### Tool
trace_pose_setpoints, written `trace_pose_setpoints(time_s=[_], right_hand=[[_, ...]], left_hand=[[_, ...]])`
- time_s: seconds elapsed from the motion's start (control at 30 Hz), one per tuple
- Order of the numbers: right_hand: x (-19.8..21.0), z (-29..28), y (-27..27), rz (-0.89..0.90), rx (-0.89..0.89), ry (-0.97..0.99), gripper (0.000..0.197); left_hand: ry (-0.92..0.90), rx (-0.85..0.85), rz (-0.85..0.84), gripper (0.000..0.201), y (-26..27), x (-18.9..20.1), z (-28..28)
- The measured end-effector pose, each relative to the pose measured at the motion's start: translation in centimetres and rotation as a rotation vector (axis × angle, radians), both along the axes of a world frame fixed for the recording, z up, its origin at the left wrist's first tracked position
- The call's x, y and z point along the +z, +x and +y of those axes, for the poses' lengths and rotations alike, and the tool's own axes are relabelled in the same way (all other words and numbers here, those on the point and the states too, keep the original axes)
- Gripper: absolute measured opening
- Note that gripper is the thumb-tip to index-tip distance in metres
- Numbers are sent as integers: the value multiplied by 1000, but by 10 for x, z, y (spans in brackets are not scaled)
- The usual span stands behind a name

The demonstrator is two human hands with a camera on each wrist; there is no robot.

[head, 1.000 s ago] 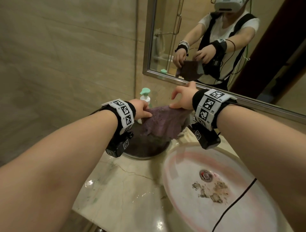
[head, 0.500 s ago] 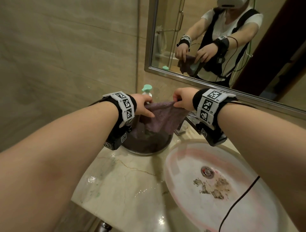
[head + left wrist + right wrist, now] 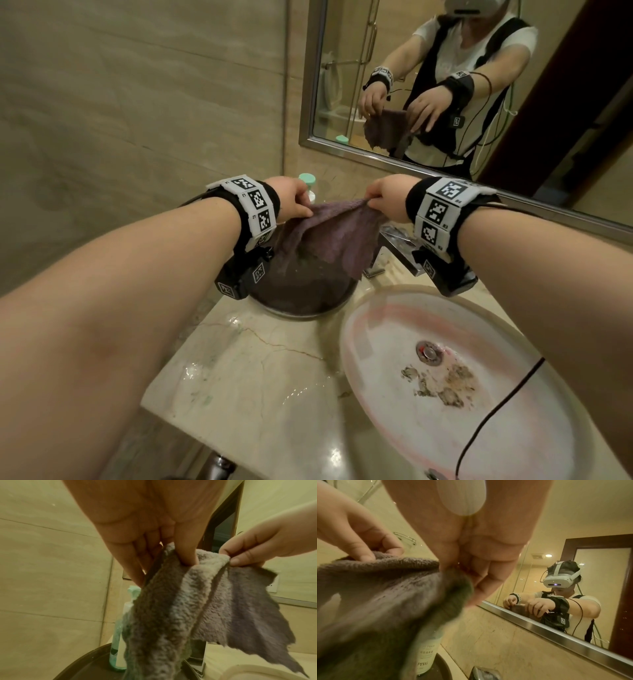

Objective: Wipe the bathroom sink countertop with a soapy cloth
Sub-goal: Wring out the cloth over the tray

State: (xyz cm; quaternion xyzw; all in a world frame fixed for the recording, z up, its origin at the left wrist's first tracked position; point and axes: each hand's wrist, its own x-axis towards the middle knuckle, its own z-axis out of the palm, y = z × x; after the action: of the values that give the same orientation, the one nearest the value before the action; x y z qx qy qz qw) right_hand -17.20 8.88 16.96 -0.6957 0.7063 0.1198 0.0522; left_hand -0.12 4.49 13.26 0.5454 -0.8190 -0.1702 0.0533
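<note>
Head view: your wet marble countertop [image 3: 260,370] meets a stained sink [image 3: 445,394] below the mirror [image 3: 479,85]; both hands hold the purple cloth [image 3: 329,236] above a dark basin [image 3: 301,294]; left wrist: your left hand [image 3: 154,536] pinches its fuzzy top edge beside a soap bottle [image 3: 118,642]; right wrist: your right hand [image 3: 479,555] pinches the opposite corner.

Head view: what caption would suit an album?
Both hands pinch a purple terry cloth above a dark round basin.

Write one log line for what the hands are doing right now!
left hand: pinches cloth edge | right hand: pinches other edge | cloth: spread above dark basin | countertop: not being wiped
</note>
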Motion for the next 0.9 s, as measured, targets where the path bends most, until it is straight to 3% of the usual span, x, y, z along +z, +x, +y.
trace_pose_setpoints(time_s=[0.17,0.3,0.4,0.67,0.9], right_hand=[[-8,-5,-2,-118,-63,-76,37],[-9,-2,-1,-176,-54,-102,45],[-3,3,-3,-101,21,-29,60],[8,1,-3,-11,88,-44,32],[3,-4,-4,20,72,-40,45]], left_hand=[[-62,-16,91,21,3,5,-3],[-87,2,119,28,8,11,-3],[-83,8,64,29,14,15,-4],[-33,-47,-83,30,23,21,-6],[-69,-30,-96,40,16,19,-11]])
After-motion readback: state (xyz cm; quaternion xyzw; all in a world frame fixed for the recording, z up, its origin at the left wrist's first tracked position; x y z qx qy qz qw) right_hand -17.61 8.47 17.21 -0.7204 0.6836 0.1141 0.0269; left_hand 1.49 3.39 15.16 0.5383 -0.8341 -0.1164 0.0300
